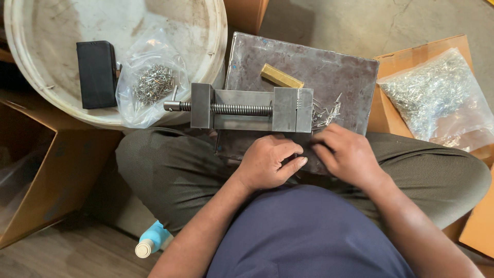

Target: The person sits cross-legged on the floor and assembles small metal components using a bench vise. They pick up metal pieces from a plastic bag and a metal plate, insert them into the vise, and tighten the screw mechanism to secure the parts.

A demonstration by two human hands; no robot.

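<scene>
Wire pieces [325, 114]: small bent metal parts, clustered at the right end of the vise, on the steel plate near its front right corner; some stand clamped in a row in the jaw gap, others lie loose just beside it.
Vise [252, 108]: a steel machinist's vise lying along the front edge of the plate, screw handle pointing left, jaws closed on the row of wire pieces.
Steel plate [329, 67]: a scuffed grey slab resting across the seated person's lap; a brass bar [281, 76] lies on it behind the vise.
Left hand [267, 162]: curled at the plate's front edge, thumb pressed toward the forefinger; whether it pinches anything cannot be told.
Right hand [346, 154]: fingers bent down at the front edge just below the loose wires; what they grip is hidden.
Surroundings: a white tub lid [36, 56] at the left carries a bag of small metal parts [152, 82] and a black case [96, 73]; a second bag [437, 98] lies on a cardboard box at the right.
Hazards, as judged: sharp wire ends may prick fingertips working so near; the lap-borne plate may tilt and let the heavy vise slide; loose pieces may roll off the front edge.
</scene>
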